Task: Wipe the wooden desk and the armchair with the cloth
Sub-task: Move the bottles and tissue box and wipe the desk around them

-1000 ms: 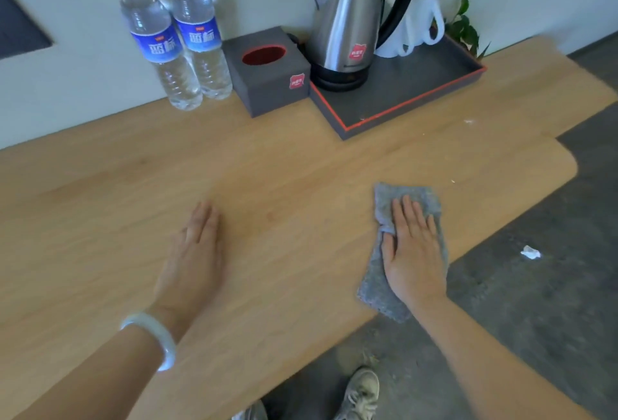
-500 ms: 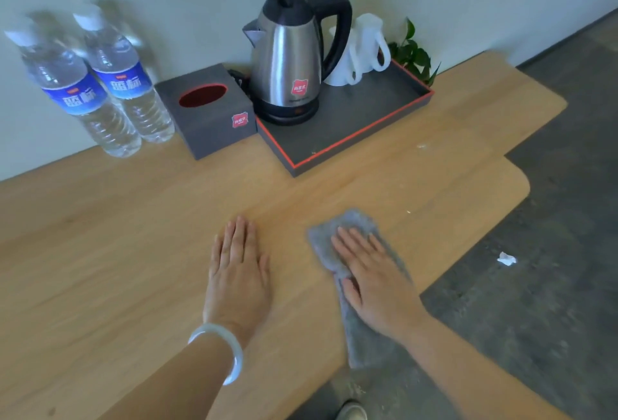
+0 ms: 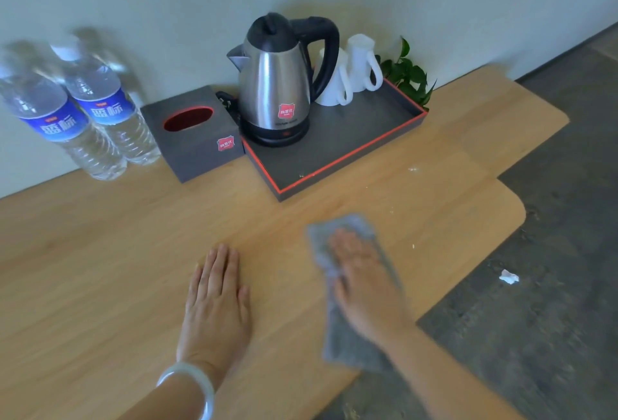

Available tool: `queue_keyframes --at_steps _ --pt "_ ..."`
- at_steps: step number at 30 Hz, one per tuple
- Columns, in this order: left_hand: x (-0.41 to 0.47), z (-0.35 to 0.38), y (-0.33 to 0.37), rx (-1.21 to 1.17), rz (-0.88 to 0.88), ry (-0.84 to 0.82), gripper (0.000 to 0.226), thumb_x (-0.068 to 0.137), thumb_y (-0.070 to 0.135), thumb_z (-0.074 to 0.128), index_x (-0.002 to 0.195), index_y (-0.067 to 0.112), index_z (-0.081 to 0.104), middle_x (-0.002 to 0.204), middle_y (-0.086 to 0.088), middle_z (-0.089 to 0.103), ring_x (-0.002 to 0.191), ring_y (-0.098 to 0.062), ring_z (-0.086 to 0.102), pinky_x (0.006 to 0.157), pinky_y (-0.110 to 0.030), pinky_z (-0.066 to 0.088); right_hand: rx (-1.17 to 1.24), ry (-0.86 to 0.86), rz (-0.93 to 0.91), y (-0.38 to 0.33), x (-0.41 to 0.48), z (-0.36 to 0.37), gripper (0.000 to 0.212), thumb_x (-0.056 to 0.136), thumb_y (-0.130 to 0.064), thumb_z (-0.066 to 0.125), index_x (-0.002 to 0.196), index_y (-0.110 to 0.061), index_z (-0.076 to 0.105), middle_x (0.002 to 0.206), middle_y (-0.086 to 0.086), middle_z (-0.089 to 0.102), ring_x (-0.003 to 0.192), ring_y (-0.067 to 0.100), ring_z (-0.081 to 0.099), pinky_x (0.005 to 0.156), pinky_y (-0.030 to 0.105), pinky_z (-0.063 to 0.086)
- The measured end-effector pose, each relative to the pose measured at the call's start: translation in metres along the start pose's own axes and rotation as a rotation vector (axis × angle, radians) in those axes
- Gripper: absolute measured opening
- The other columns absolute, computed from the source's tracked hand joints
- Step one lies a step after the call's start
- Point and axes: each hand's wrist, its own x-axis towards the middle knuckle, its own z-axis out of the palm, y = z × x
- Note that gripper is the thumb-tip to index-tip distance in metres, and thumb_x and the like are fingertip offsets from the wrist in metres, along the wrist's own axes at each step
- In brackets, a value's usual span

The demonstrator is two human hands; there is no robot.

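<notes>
A pale wall backs a wooden surface [image 3: 100, 269] with a rounded right end, above a grey floor [image 3: 551, 285]. Along the wall stand two bottles [image 3: 90, 111], a grey box [image 3: 194, 133] and a tray [image 3: 341, 158] carrying a kettle [image 3: 276, 85] and white cups [image 3: 354, 68], with a plant [image 3: 409, 76] behind it.

The right hand [image 3: 364, 282] lies flat, fingers spread, pressing the cloth [image 3: 337, 336] onto the surface just in front of the tray; it is blurred. The grip is an open palm, not a pinch. The cloth's near end reaches the front edge. The left hand [image 3: 217, 299] rests flat and bare beside it, fingers together, holding nothing, a bangle [image 3: 197, 383] on the wrist.

The desk-wiping step looks to be under way. White crumbs [image 3: 413, 169] lie to the right of the cloth, so the next strokes likely need to sweep that way. The armchair is not in view; that part appears not yet begun.
</notes>
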Motion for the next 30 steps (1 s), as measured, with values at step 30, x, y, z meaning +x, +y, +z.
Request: queue_keyframes --at_steps 30 --pt "0.0 -0.004 0.0 -0.029 -0.023 -0.02 0.059 0.095 0.033 0.029 0.149 0.009 0.033 0.157 -0.006 0.027 0.147 -0.019 0.021 0.117 -0.041 0.018 0.003 -0.056 -0.132 -0.029 0.066 0.009 0.06 0.091 -0.033 0.034 0.148 -0.011 0.036 0.156 0.005 0.031 0.147 0.019 0.022 0.12 0.042 0.018"
